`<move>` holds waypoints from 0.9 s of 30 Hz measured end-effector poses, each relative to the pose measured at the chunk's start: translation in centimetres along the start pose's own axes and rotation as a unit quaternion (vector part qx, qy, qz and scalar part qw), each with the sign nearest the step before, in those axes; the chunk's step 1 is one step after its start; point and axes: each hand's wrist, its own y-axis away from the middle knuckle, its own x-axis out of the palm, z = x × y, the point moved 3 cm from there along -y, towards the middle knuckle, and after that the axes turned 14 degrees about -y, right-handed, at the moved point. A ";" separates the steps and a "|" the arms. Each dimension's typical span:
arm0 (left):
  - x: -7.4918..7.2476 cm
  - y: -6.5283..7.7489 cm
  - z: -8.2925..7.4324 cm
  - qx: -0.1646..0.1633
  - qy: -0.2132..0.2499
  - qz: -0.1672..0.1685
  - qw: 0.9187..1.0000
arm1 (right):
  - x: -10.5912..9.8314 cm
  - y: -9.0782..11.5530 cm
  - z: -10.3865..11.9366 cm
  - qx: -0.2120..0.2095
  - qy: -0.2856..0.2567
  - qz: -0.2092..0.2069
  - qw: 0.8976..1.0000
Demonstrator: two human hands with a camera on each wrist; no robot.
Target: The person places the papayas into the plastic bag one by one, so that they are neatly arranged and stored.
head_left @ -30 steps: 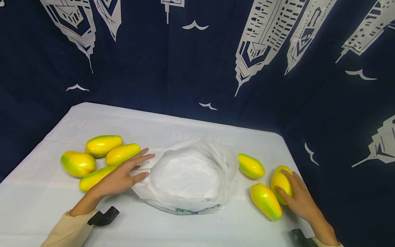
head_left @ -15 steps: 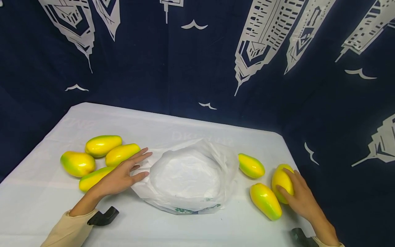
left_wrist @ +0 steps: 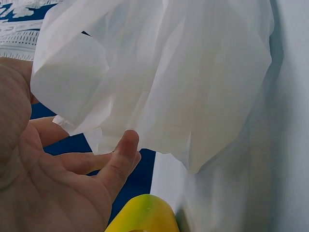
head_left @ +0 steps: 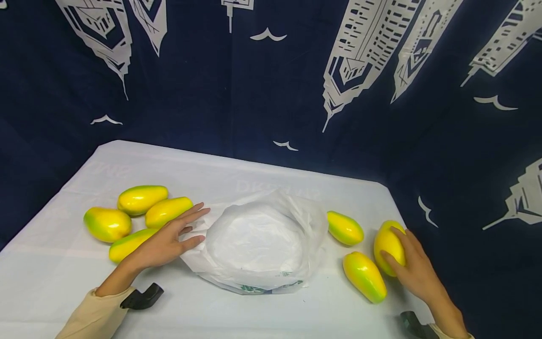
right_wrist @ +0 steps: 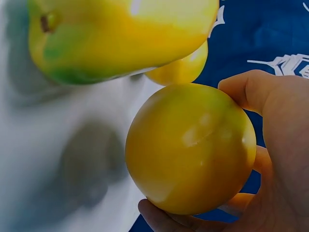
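My right hand [head_left: 416, 266] grips a glossy yellow-green mango [head_left: 389, 248] at the table's right side, thumb on one flank and fingers round the other. In the right wrist view this mango [right_wrist: 190, 150] stands out from the white cloth, its shadow apart from it. Two more mangoes lie just left of it, a near one [head_left: 365, 277] and a far one [head_left: 345, 228]. A white plastic bag [head_left: 313, 240] stands mid-table with its wide mouth facing up. My left hand [head_left: 167, 242] is at the bag's left rim, fingers spread and loosely extended, fingertips against the thin film [left_wrist: 159, 96].
Several mangoes [head_left: 107, 224] lie clustered on the left, one partly hidden under the left forearm. White cloth covers the table [head_left: 203, 174]. A dark blue curtain [head_left: 254, 94] with white building prints hangs behind and on the right.
The right hand and its mango have shifted slightly right and away from the nearby mangoes. The left hand and the bag look almost unchanged.
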 end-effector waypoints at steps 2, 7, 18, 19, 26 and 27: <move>0.0 0.0 0.0 0.002 0.003 0.000 1.000 | -0.1 0.0 0.3 0.001 0.000 -0.002 1.000; 0.0 0.1 -0.1 0.002 0.010 0.001 1.000 | -0.1 0.0 0.7 -0.002 0.003 -0.004 1.000; 0.1 0.1 -0.1 -0.001 0.005 0.001 1.000 | -0.3 0.0 2.2 -0.040 -0.016 -0.026 0.999; 0.1 0.1 -0.1 -0.001 0.005 0.001 1.000 | -0.4 0.0 2.4 -0.043 -0.019 -0.027 0.999; 0.2 0.0 0.0 -0.002 0.001 0.002 1.000 | -0.9 -0.1 4.1 -0.072 -0.041 -0.039 0.996; 0.2 0.0 0.0 -0.003 0.000 0.002 1.000 | -0.9 -0.1 4.4 -0.075 -0.042 -0.041 0.995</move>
